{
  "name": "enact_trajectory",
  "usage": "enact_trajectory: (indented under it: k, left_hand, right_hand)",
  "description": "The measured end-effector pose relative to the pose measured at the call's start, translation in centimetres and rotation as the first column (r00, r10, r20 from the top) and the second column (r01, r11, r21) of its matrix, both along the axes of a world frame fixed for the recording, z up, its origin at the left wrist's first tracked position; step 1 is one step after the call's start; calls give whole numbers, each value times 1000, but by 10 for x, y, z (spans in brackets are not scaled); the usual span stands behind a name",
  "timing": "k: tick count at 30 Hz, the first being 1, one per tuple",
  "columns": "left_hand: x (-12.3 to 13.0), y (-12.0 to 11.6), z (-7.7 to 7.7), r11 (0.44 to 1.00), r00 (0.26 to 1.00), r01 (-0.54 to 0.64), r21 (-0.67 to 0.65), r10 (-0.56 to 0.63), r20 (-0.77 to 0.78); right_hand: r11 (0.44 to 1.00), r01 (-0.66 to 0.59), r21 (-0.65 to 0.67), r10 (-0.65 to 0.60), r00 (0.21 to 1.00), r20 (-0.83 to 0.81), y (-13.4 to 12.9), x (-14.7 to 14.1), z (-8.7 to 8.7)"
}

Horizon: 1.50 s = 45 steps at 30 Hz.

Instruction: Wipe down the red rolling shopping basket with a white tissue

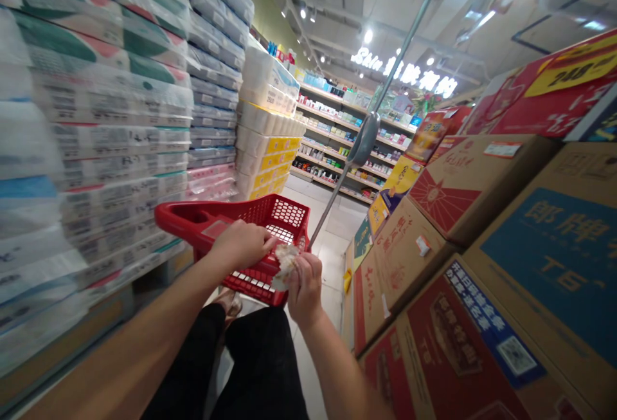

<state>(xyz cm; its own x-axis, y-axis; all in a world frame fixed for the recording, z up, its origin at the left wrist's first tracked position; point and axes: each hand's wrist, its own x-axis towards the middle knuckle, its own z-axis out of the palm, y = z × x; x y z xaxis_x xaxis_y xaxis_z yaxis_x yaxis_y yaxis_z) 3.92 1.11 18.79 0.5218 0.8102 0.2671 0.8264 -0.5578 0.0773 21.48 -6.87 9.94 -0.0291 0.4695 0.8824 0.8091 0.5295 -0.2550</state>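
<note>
We stand in a supermarket aisle (332,227), hemmed in on both sides. To our left rise tall stacks (120,130) of plastic-wrapped paper packs, and to our right lie big printed cartons (443,191), piled at a slant in this wide view. Farther off, shelves (337,127) of small goods line the end of the aisle, above a pale tile floor (328,278).

Below us, past our black trousers (263,368), a red basket (180,217) hangs in front of our legs, its mesh sides and long handle in view. Our left hand (243,244) lies across the basket near its far side, fingers loosely extended; we cannot tell if it grips the rim. Our right hand (306,291) is curled shut around a crumpled packet (285,265), which sits just above the basket and touches the left fingertips.

The packet is the likeliest trouble: it is soft and only partly enclosed, so a loosened grip could let it fall to the floor. With both hands busy, the basket could also swing, and in this narrow gap it could catch a carton corner or knock the stacks.
</note>
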Motion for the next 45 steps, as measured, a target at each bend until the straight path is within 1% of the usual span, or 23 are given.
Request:
enact_trajectory:
  k: [2,4,7,9,10,12,15,17,18,19,21,24,26,28,30,32,34,35,37,39,42,43,45]
  left_hand:
    - [0,0,0,1000,1000,-4,-3,4,-5]
    - [0,1,-2,1000,1000,-8,-2,8,-14]
    - [1,2,-4,1000,1000,-6,8,7,-13]
    - [2,2,-6,1000,1000,-7,14,7,1]
    - [2,2,-6,1000,1000,-8,15,8,6]
    - [2,1,-5,1000,1000,-5,15,4,5]
    - [1,0,-3,1000,1000,-6,10,6,-12]
    - [0,-1,-1,1000,1000,-18,4,18,-19]
    - [0,-1,-1,1000,1000,-24,3,24,-19]
    - [0,-1,0,1000,1000,-25,1,25,-18]
    - [1,-1,-1,1000,1000,-17,2,17,-14]
    - [2,-1,-2,1000,1000,-11,19,11,1]
    - [2,-2,-3,1000,1000,-17,16,17,18]
    - [2,-2,-2,1000,999,-19,1,19,37]
    - [0,-3,-2,1000,999,-23,-10,23,49]
    - [-1,-3,-1,1000,998,-26,-11,27,49]
    - [-1,-3,-1,1000,999,-27,-7,27,45]
    - [-1,-3,-1,1000,999,-26,-6,26,43]
    - [1,-2,-1,1000,999,-19,-6,19,40]
    - [3,-1,-2,1000,999,-17,1,17,34]
    - [5,-1,-2,999,1000,-23,23,23,20]
    - [5,-1,-1,999,1000,-26,25,26,17]
    - [4,-1,-1,999,999,-30,19,29,18]
  right_hand:
    - [999,3,-39,-2,1000,11,1,3,4]
    - [972,39,-230,-23,997,72,8,6,24]
    - [823,132,-553,31,961,276,21,8,64]
    - [736,248,-630,21,921,388,27,1,80]
    - [718,301,-628,-9,906,424,27,-4,81]
    - [751,367,-548,-111,890,443,23,-18,70]
    - [905,348,-245,-250,901,355,6,-36,33]
    - [957,290,-31,-269,919,287,-4,-41,13]
    - [965,262,8,-254,927,276,-7,-41,9]
    - [969,247,12,-241,932,270,-9,-40,11]
    - [953,274,-125,-230,930,288,-4,-36,26]
    - [857,332,-394,-166,902,397,11,-31,59]
    - [808,343,-480,-131,898,421,19,-32,69]
    - [844,316,-434,-140,910,390,19,-33,62]
    - [930,245,-273,-151,934,325,13,-32,43]
    - [989,116,-89,-86,955,283,3,-27,21]
    - [999,-9,30,0,958,287,-4,-18,7]
    - [997,-60,42,44,952,304,-5,-13,6]
    - [995,-103,-15,103,949,298,-3,-3,13]
    - [983,-87,-160,121,968,221,5,5,29]
    - [922,-98,-375,140,987,85,16,9,47]
    - [912,-118,-393,151,987,54,17,8,47]
    - [940,-138,-313,147,989,4,14,5,38]
